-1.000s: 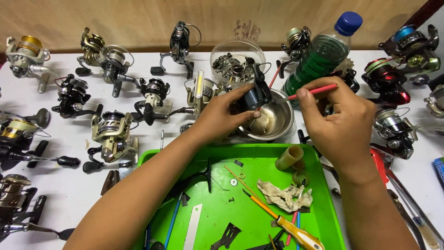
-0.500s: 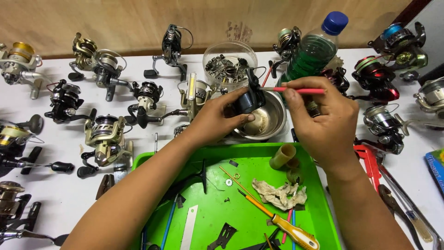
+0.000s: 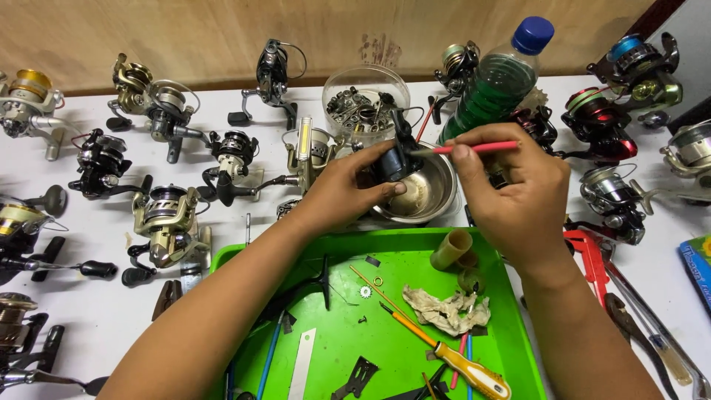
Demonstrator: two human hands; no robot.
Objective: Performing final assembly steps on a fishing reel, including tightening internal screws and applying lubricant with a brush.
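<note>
The left hand (image 3: 344, 194) grips a black reel part (image 3: 396, 157) over the metal bowl (image 3: 422, 196). The right hand (image 3: 518, 196) pinches a red brush (image 3: 474, 147), its tip touching the part. A green tray (image 3: 503, 311) sits on the desk (image 3: 96, 311) below.

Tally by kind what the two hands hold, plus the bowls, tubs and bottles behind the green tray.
Black reel part, in left hand: 1
Red-handled tool, in right hand: 1
Steel bowl: 1
Clear tub of small parts: 1
Blue-capped bottle of green liquid: 1
Total: 5
</note>
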